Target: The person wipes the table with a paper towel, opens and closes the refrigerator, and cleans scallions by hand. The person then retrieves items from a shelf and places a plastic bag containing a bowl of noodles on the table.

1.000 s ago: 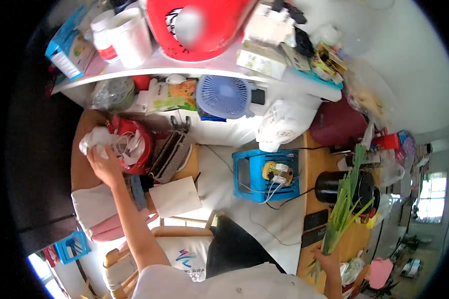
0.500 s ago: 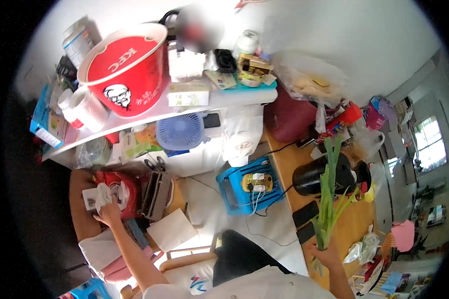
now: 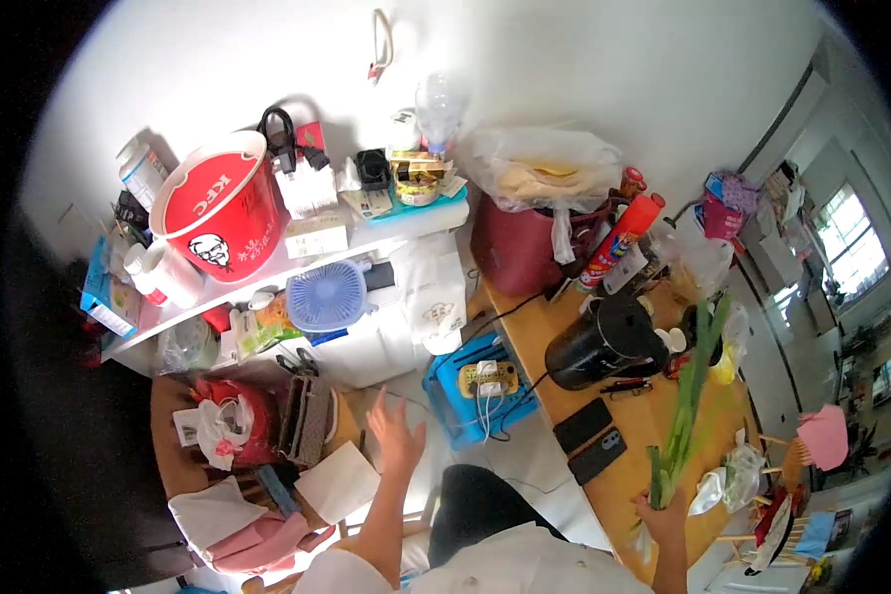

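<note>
My left hand [image 3: 396,438] is raised in front of me with its fingers apart and nothing in them. It hangs over the gap beside the chair, near a pale flat board or sheet [image 3: 338,482]. Closed around the lower end of a bunch of scallions [image 3: 685,426], my right hand [image 3: 663,517] is above the wooden table [image 3: 525,332]. The long green leaves point up and away from me. To the left, a white plastic bag [image 3: 223,428] lies on a red bag [image 3: 259,416] on the chair, beside a grey-brown handbag [image 3: 305,421].
A black bin-like container [image 3: 594,346], two dark phones [image 3: 584,426] and a clear plastic bag [image 3: 739,473] are on the table. A blue basket [image 3: 445,396] with a yellow power strip [image 3: 487,378] stands between table and shelf. A red KFC bucket [image 3: 223,213] sits on the shelf.
My left hand has left the white plastic bag and moved right, its fingers now spread. My right hand still grips the scallions, slightly farther right. The view has shifted.
</note>
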A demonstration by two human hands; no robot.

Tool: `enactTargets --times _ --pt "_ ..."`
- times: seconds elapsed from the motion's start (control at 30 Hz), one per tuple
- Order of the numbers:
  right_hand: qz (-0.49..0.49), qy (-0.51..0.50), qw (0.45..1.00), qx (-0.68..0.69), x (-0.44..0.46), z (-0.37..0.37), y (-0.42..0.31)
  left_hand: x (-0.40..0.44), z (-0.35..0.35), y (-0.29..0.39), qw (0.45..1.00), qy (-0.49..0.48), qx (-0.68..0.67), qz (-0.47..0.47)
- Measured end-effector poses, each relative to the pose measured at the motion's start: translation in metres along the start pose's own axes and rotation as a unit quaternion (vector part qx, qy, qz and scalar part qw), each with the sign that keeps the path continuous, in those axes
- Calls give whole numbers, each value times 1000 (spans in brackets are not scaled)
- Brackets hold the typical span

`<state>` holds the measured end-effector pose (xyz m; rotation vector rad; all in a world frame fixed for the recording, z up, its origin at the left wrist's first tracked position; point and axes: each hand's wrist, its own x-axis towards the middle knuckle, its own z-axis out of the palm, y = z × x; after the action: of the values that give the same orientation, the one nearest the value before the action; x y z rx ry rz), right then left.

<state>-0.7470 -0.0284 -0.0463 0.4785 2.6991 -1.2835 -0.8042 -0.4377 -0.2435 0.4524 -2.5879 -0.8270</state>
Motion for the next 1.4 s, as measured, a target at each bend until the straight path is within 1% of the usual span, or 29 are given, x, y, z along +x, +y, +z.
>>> enactTargets --times 0.03,0.07,0.13,0.2,0.23,0.33,0.43,0.5,0.53,0.57,0.63,0.73,0.83,0.87,0.93,0.97,1.07,1.1,1.2,1.23,1.27,1.33,1.4 --pt "15 0 1000 2 -2 -7 -4 18 -7 19 999 11 -26 18" --pt "14 31 998 48 -3 -10 2 39 -15 35 998 24 -46 25" --pt "17 95 986 138 -12 -14 24 81 -26 56 993 78 -60 69" --pt "17 136 979 154 -13 -19 59 111 -41 78 984 124 -68 105" --pt "17 156 974 161 -12 -21 71 116 -45 87 983 128 -78 107" --pt "30 185 959 213 -17 -26 74 127 -47 106 978 135 -104 124" --pt "36 243 941 234 -23 -29 95 106 -22 113 981 72 -135 118" --pt "81 219 951 203 -27 -40 102 82 -11 110 984 -59 -136 102" --pt "103 206 955 187 -29 -45 103 70 -8 107 980 -105 -138 100" --pt "101 216 951 198 -31 -45 106 57 -5 105 974 -150 -139 98" --pt "91 232 944 217 -29 -47 113 36 1 100 964 -196 -146 103" --pt "112 291 918 246 -32 -42 96 24 10 85 954 -217 -139 152" --pt "111 279 925 232 -32 -46 105 43 -2 91 969 -167 -94 155" --pt "113 278 926 229 -30 -46 110 57 -9 93 979 -92 -80 165" --pt "117 279 927 221 -27 -47 122 96 -31 99 983 32 -85 157" --pt "124 249 932 233 -27 -51 126 121 -45 102 981 81 -102 142" --pt "104 269 919 267 -32 -50 114 196 -89 107 971 169 -140 98" --pt "116 256 917 282 -35 -52 108 220 -98 107 970 185 -131 88" --pt "102 314 897 294 -39 -46 101 285 -102 89 975 212 -34 55" --pt "86 298 915 257 -35 -48 132 303 -98 81 975 218 5 46" --pt "69 283 922 257 -35 -51 143 321 -93 72 973 224 43 38" --pt "34 254 932 255 -38 -55 154 341 -88 70 982 184 50 -20" --pt "33 253 934 252 -42 -56 163 343 -92 81 984 158 58 -62"
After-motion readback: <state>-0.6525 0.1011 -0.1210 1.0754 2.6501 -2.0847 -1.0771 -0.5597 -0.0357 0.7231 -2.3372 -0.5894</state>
